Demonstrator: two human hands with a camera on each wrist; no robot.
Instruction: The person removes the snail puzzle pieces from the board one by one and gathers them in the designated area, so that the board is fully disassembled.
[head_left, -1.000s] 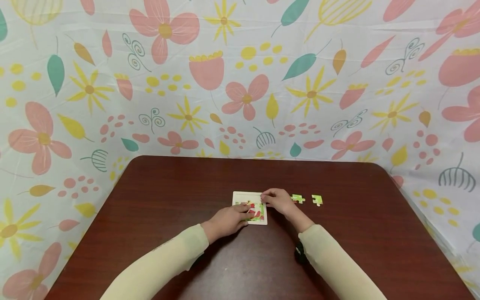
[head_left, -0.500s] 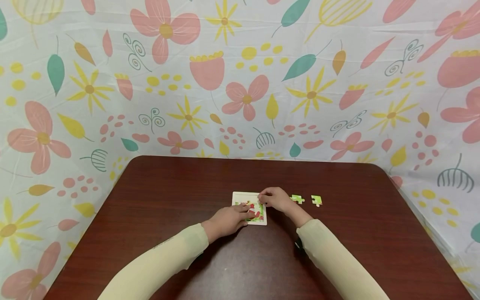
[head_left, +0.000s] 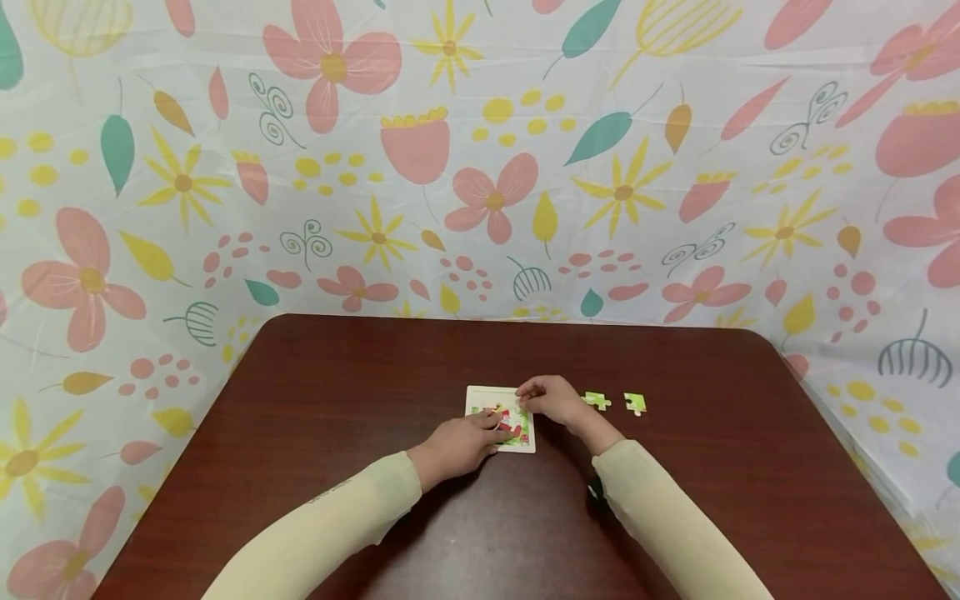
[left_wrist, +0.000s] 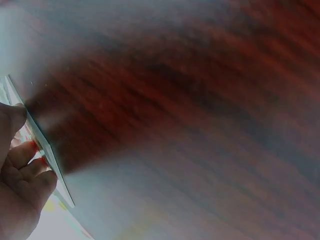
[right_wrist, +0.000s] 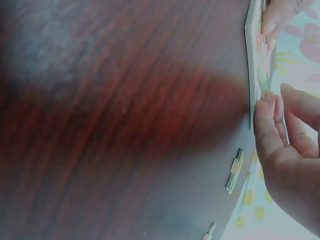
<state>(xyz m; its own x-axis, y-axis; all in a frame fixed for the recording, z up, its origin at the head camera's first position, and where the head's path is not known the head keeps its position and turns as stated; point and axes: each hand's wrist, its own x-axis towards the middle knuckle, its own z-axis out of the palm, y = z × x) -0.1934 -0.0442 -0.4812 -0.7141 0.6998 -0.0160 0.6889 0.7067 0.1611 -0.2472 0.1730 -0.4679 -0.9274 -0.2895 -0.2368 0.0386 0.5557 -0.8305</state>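
A small jigsaw puzzle (head_left: 527,429) in a pale frame lies on the dark brown table, showing a red and green picture. My left hand (head_left: 459,443) rests across its left and lower part, fingers extended over the picture and thumb by the near edge. At the upper right corner of the frame, my right hand (head_left: 553,398) pinches a greenish puzzle piece (right_wrist: 263,80), mostly hidden by the fingertips. The piece is tilted against the board in the right wrist view. The left wrist view shows left fingers (left_wrist: 32,170) touching the puzzle.
Two loose green puzzle pieces lie right of the right hand: one near piece (head_left: 597,401) and one farther piece (head_left: 634,403). The brown table (head_left: 337,367) reaches back to a flower-patterned cloth (head_left: 480,108).
Over the last second my right hand has shifted slightly left, further over the frame's upper right corner. The left hand stays on the puzzle.
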